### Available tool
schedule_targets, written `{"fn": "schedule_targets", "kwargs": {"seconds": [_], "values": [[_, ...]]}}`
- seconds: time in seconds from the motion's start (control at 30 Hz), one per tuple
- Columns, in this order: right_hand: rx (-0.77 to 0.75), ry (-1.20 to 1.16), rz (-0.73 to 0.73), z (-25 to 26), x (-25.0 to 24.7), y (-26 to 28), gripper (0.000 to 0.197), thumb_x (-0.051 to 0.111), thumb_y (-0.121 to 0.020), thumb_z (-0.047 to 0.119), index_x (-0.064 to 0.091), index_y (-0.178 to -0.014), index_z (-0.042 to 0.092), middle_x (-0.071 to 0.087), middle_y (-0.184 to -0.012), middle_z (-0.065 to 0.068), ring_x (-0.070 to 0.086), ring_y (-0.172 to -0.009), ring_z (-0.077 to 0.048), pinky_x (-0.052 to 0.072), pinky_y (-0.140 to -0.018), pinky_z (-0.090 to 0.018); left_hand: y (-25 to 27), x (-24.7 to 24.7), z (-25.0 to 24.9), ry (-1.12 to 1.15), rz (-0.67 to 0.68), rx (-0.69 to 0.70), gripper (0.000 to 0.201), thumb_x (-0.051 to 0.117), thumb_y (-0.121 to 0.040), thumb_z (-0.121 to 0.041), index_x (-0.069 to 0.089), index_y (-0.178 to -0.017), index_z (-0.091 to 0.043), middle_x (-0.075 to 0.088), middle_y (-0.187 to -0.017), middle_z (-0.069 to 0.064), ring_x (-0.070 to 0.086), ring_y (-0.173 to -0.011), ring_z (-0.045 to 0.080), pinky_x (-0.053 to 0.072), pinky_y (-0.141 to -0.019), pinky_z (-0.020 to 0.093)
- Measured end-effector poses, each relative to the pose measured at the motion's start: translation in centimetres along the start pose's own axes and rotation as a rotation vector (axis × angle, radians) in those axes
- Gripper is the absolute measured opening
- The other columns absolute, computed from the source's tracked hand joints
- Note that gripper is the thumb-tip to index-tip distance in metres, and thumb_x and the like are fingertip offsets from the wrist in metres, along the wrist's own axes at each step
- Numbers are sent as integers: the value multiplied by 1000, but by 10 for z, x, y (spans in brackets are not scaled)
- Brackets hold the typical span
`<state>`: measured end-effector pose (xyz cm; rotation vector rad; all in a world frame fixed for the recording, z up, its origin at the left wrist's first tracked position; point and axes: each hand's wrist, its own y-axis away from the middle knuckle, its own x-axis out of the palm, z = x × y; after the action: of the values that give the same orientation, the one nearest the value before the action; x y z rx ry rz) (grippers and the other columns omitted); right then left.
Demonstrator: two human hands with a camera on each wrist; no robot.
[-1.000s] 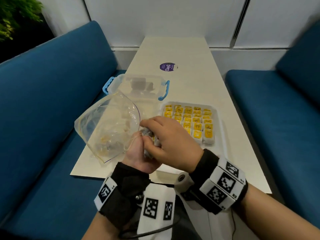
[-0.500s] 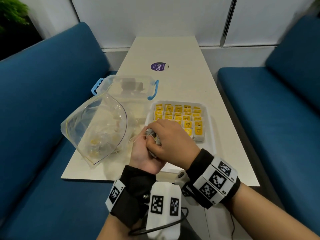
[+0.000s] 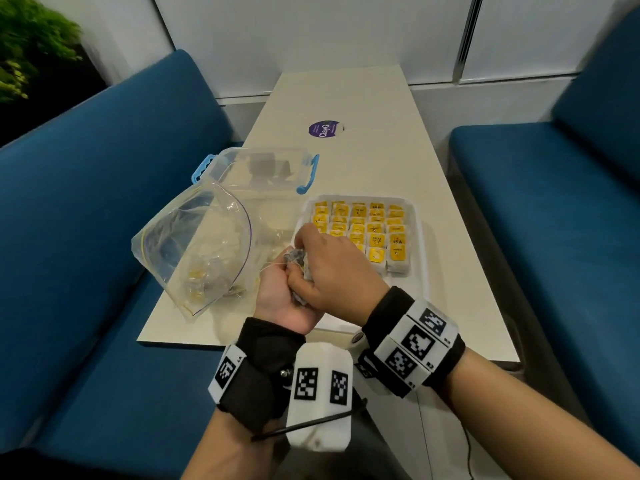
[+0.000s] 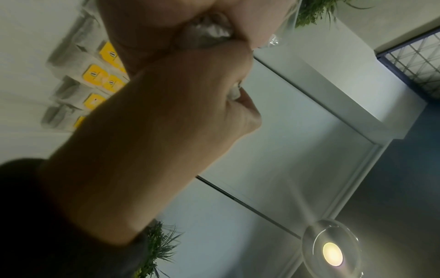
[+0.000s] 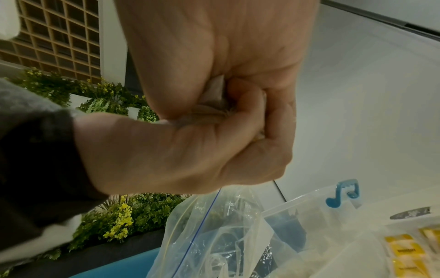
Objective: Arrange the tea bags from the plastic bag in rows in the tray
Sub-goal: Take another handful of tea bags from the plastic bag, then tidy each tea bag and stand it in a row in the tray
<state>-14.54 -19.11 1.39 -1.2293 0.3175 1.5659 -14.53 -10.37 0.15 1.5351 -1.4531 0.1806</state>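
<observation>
1. The left hand lies palm up with its fingers curled round a small bunch of tea bags; the right hand comes over it from above, its fingers bent down and its thumb pinching into the same bunch

2. The bunch sits between the two sets of fingers, just over the near left corner of the tray and just right of the plastic bag on the desk; a thin string hangs out on the left fingers' side

3. From the left wrist, crumpled white paper shows squeezed where the two hands meet — soft, and it folds under light pressure

4. My judgement: each bag is very light, limp and easy to tear, and the strings will likely tangle, so one bag may drag a neighbour out with it

5. Best hold, I think, is a light pinch on the flat paper body near its top edge, or on the yellow tag, not on the string alone

6. The tray already holds rows of tea bags with yellow tags beyond the right fingers — the free space is the near strip, partly hidden under the hands

7. More tea bags lie loose in the plastic bag, below the right hand's fingers in its wrist view
</observation>
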Motion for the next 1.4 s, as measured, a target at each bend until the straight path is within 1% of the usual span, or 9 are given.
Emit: {"fn": "schedule_targets", "kwargs": {"seconds": [0.13, 0.4, 0.53, 0.63, 0.83, 0.97, 1.1, 1.2, 1.4], "values": [[20, 21, 42, 2, 2, 3, 28, 48, -91, 26, 45, -108, 4, 59, -91, -11, 52, -81, -30, 23, -69, -30, 4, 0, 4, 11, 8, -13, 39, 29, -100, -29, 53, -72, -15, 60, -49, 1, 62, -44, 12, 50, -44, 16], [18, 12, 106, 5, 8, 7, 29, 42, -92, 30, 46, -106, 6, 51, -84, -5, 35, -73, -17, 26, -70, -32, 5, -11, 6, 54, 9, -36, 36, 31, -99, -26, 54, -73, -16, 62, -51, 1, 63, -45, 13, 50, -45, 18], [-33, -23, 6, 3, 12, 8, 40, 35, -80, 42, 50, -90, 7, 48, -87, -7, 40, -77, -20, 34, -69, -32, 5, -16, 1, 86, 69, -26, 36, 34, -98, -30, 59, -77, -15, 65, -62, 3, 66, -55, 15, 53, -53, 21], [-32, 44, 22, 4, 11, 8, 44, 28, -77, 47, 47, -90, 9, 41, -97, -5, 32, -88, -18, 27, -79, -31, 2, -17, -1, 125, 119, 7, 43, 32, -99, -26, 64, -76, -9, 65, -67, 7, 67, -59, 17, 54, -56, 23], [44, 115, 93, 4, 10, -1, 53, 12, -68, 41, 46, -97, 12, 29, -94, 0, 29, -88, -17, 20, -76, -32, -5, -13, -2, 141, 206, -52, 29, 43, -84, -23, 67, -81, -5, 69, -79, 11, 70, -68, 21, 57, -63, 33], [81, -78, 62, -3, 16, -4, 51, 22, -73, 39, 44, -111, 13, 31, -98, 3, 35, -94, -14, 23, -80, -33, -18, -15, -5, 191, 171, -80, 47, 34, -94, -23, 66, -65, -5, 64, -66, 8, 67, -60, 19, 54, -60, 24], [98, -95, -6, -9, 20, -3, 39, 35, -79, 41, 49, -100, 12, 39, -95, 2, 38, -88, -13, 22, -75, -32, -27, -15, -7, 202, 155, -81, 39, 31, -95, -23, 60, -75, -8, 61, -68, 8, 64, -62, 19, 53, -57, 21], [100, -88, 22, -12, 18, -2, 45, 29, -82, 46, 54, -100, 14, 46, -101, -1, 41, -96, -16, 22, -81, -30, -29, -13, -10, 200, 164, -99, 44, 30, -96, -23, 63, -73, -5, 63, -68, 11, 67, -60, 21, 55, -57, 25], [164, -188, 100, -24, 5, -7, 36, 33, -81, 26, 60, -105, 19, 51, -97, 12, 30, -89, -5, 23, -84, -29, -34, -12, -12, 131, 116, -145, 45, 28, -98, -29, 61, -76, -7, 65, -63, 11, 67, -53, 20, 54, -45, 27]]}}
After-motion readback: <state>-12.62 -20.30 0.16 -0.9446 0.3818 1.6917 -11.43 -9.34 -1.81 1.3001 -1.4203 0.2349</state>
